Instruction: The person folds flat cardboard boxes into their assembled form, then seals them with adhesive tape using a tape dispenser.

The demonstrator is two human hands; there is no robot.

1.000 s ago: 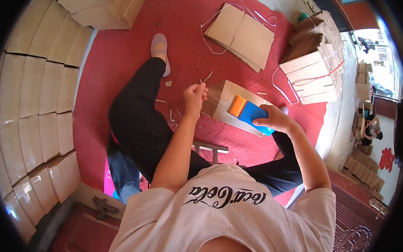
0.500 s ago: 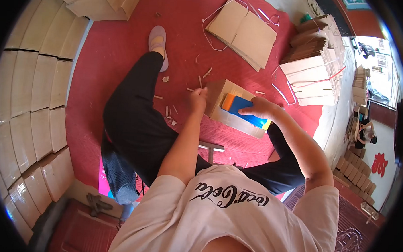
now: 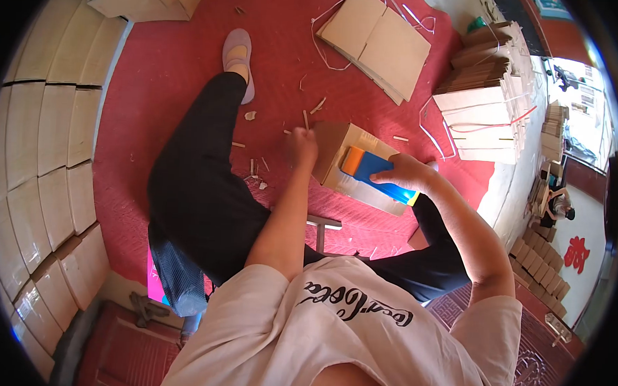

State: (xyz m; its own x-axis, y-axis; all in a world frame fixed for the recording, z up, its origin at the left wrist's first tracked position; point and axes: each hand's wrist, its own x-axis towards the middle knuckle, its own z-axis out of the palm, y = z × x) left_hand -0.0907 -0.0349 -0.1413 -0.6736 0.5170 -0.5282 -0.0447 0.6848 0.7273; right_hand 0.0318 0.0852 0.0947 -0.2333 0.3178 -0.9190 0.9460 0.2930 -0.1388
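My right hand (image 3: 406, 173) is closed around a blue tape dispenser (image 3: 376, 171) with an orange end and a yellow end. It lies against the top of a brown cardboard box (image 3: 331, 141), which sits between my legs. Beside the box's left side, my left hand (image 3: 303, 147) is curled into a fist, partly blurred. Whether anything is in those fingers is hidden.
Flattened cardboard (image 3: 389, 43) lies on the red floor covering (image 3: 192, 25) with loose strapping around it. Bundled cartons (image 3: 478, 117) stand at right. Stacked boxes (image 3: 34, 163) line the left. Small scraps (image 3: 250, 115) litter the floor. Another person (image 3: 559, 205) is far right.
The view has shifted slightly. My left hand has moved a little and is more blurred. My right hand still grips the tape dispenser on the box.
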